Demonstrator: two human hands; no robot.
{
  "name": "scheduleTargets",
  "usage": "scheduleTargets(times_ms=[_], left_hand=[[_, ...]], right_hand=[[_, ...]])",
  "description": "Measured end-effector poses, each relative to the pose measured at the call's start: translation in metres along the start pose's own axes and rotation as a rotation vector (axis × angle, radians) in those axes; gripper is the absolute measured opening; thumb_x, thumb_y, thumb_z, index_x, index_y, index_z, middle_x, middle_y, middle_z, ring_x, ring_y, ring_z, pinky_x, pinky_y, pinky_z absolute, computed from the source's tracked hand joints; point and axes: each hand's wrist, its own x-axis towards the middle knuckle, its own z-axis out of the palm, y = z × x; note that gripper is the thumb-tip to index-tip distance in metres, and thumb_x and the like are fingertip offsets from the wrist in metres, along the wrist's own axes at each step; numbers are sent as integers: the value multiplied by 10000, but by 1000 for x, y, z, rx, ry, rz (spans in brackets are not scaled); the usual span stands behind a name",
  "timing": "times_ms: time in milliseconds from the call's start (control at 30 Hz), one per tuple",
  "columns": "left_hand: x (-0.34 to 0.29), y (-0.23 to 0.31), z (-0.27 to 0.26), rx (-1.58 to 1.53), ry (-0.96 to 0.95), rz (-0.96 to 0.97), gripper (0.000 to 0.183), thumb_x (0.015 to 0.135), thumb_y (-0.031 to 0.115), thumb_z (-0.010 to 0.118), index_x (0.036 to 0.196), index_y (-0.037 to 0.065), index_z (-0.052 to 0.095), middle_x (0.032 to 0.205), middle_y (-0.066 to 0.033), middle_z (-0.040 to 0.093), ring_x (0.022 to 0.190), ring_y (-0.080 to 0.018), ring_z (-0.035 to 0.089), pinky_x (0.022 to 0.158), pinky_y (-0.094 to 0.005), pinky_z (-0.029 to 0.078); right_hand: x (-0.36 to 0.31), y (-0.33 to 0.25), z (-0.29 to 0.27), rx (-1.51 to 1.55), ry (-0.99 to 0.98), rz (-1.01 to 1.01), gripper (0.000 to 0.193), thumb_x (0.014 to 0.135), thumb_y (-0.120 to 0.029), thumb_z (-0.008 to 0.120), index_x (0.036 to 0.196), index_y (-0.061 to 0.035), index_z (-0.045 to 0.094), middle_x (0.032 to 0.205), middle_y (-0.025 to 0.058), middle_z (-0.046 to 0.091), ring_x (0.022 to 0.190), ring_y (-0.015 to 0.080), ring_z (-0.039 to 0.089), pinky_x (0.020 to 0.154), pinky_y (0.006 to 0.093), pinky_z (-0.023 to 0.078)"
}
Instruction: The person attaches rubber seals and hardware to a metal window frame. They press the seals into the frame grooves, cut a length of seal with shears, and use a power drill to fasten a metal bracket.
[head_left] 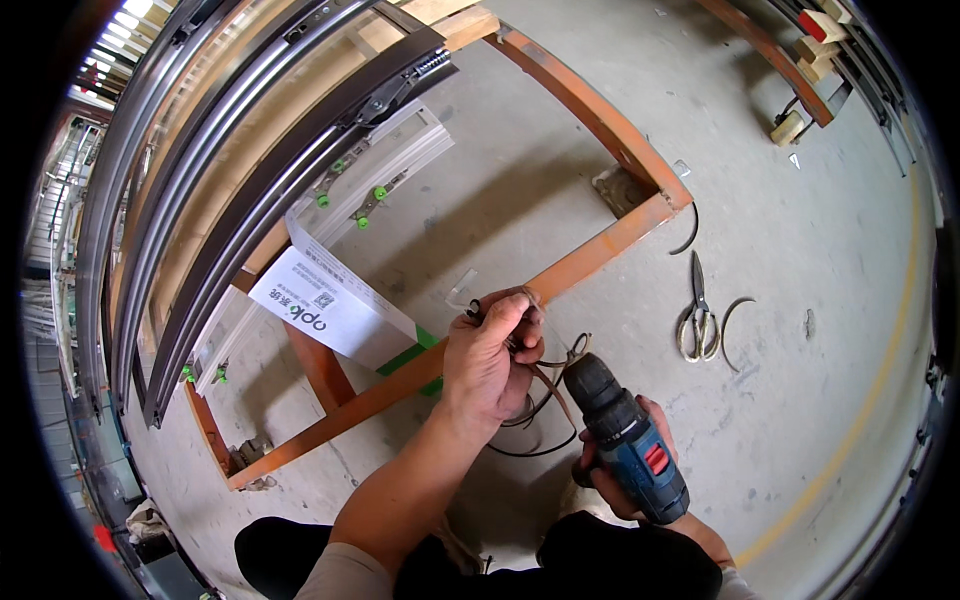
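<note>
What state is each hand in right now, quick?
Left hand: closed, holding a small dark piece, too hidden to identify.
Right hand: closed around a blue power drill with a black chuck.

One drill [640,460]; one orange frame [600,258]; one white-and-green box [335,310] by its near edge; at least six green rollers [380,192]; one pair of scissors [698,285] and two curved strips [725,335] on the floor [790,385] near its right corner.

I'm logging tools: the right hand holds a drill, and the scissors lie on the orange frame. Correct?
Not quite: the scissors lie on the floor, not on the orange frame, as the head view shows. The right hand does hold the drill.
</note>
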Motion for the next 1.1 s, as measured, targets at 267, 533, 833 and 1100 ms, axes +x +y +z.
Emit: scheduleTargets(times_ms=[267,533,833,1100], left_hand=[[2,3,-16,9,-286,-64,635,1023,465,278,1154,-42,637,993,-119,641,664,-121,478,564,-230,359],[9,15,-27,11,-93,-161,468,1051,392,379,1078,-2,630,796,-48,552,563,-84,370,545,-238,312],[9,22,-41,31,-141,-238,450,1044,425,392,971,35,604,522,80,293,429,-77,221,434,-244,221],[9,25,-49,-8,-260,-258,462,1032,395,390,931,5,616,501,69,262,436,-91,199,453,-263,210]], right_hand=[[-2,0,-16,-140,-96,-65,840,823,-28,712,1474,32,183,1045,146,688,880,214,694,869,356,530],[-11,10,-4,18,52,30,663,834,-50,730,1393,10,379,1043,138,677,885,217,694,811,340,554],[-7,-3,-3,-582,0,-118,460,839,-207,736,1205,-27,526,944,85,681,797,191,677,726,292,535],[-2,-19,2,-525,24,-206,629,756,-117,807,1304,6,524,972,94,685,862,210,703,806,308,553]])
